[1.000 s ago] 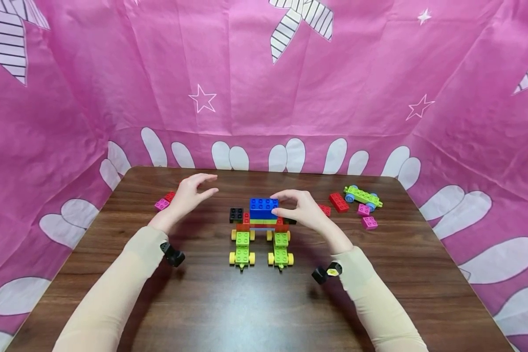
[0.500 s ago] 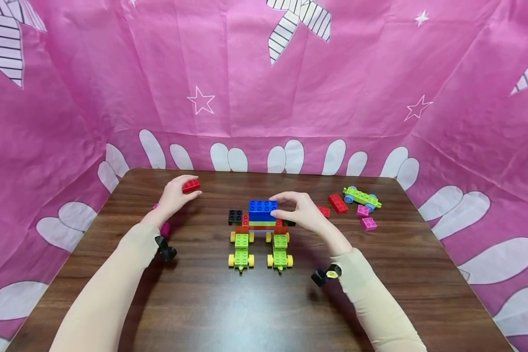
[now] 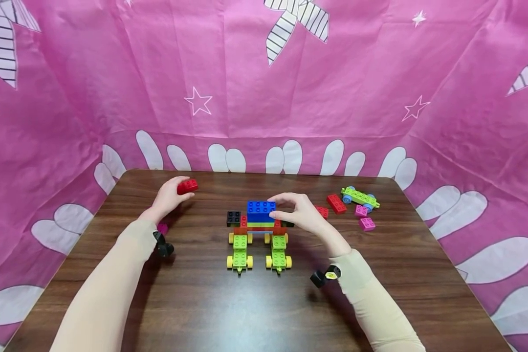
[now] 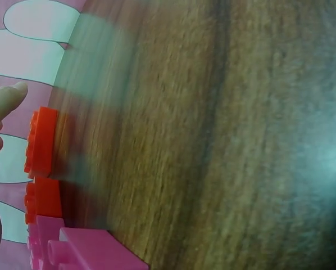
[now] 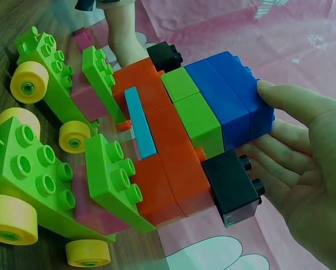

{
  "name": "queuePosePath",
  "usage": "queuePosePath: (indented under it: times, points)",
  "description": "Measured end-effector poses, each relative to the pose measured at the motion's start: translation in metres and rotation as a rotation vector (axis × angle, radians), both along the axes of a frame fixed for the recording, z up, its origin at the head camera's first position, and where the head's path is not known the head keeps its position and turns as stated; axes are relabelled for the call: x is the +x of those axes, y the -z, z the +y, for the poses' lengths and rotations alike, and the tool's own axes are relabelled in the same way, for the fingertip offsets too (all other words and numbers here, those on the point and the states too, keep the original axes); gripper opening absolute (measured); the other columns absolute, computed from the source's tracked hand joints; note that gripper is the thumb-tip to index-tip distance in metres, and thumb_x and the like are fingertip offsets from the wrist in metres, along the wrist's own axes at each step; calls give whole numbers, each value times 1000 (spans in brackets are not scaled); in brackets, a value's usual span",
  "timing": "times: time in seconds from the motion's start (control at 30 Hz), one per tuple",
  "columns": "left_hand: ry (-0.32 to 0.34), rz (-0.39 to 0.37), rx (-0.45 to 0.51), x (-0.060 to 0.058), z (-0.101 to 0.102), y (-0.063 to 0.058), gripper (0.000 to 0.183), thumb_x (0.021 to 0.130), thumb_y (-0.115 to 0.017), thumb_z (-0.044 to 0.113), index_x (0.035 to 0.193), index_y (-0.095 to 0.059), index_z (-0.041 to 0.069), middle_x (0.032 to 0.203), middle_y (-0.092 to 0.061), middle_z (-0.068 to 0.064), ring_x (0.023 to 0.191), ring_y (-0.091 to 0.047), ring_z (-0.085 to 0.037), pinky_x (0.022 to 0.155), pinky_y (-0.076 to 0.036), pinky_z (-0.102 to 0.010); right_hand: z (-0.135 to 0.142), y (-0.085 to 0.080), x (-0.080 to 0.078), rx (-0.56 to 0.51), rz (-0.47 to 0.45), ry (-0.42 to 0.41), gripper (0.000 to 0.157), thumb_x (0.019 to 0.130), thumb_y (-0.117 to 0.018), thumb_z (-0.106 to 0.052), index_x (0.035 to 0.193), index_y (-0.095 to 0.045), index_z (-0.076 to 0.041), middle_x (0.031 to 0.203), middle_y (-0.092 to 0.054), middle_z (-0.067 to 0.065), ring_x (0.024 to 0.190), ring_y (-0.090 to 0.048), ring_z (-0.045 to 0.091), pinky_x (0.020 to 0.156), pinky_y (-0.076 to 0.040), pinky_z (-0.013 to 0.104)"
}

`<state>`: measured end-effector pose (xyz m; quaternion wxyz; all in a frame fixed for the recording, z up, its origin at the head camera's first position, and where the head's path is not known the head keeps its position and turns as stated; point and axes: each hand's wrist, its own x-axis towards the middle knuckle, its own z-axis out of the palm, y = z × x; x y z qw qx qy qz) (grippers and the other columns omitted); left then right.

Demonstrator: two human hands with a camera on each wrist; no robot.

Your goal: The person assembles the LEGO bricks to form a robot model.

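In the middle of the table stands a built block vehicle (image 3: 239, 242), with lime green wheeled bases, yellow wheels, red and green bricks and black blocks at its sides. Blue bricks (image 3: 261, 210) top it, and my right hand (image 3: 305, 212) pinches them between thumb and fingers. The right wrist view shows the thumb on the end of the blue bricks (image 5: 230, 95), with the fingers behind. At the far left my left hand (image 3: 167, 198) has thumb and fingers spread around a red brick (image 3: 187, 186). In the left wrist view, a gap shows between the thumb and that red brick (image 4: 42, 140).
Another red brick (image 4: 44, 198) and pink bricks (image 4: 100, 247) lie in a row by the left hand. Right of the vehicle are red bricks (image 3: 336, 204), pink bricks (image 3: 367, 224) and a lime green base with blue wheels (image 3: 360, 196). A pink cloth (image 3: 255, 98) hangs behind the table.
My left hand has moved left and a little down, revealing the red brick, and is now closer around it. The right hand stays at the blue bricks. The view has shifted slightly.
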<state>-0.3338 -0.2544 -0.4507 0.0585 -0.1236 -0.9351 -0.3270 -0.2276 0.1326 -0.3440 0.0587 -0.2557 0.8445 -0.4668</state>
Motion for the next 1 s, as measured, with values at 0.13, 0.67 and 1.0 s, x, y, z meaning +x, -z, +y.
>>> queuePosePath:
  times: [0.13,0.67,1.0]
  points:
    - [6,-26,-25,-3,-1,2,61,86,-72,16,136,-47,-5,139,-47,-27,130,-42,-42,109,-33,-53,1,1,0,-6,-2,-2,33,86,-71,-11,117,-66,0,114,-68,15,105,-62,27,92,-52,42]
    - [58,-119,-129,-14,-3,6,63,89,-68,19,139,-41,-8,142,-41,-32,129,-41,-46,106,-35,-54,2,1,1,16,20,-8,33,86,-72,-12,118,-66,-1,113,-69,14,106,-63,26,93,-51,41]
    - [54,-97,-149,-16,-3,10,54,88,-67,12,134,-47,-7,137,-46,-31,125,-45,-46,105,-35,-55,3,2,1,7,21,-6,33,86,-72,-12,117,-66,-1,113,-69,14,106,-63,26,92,-51,40]
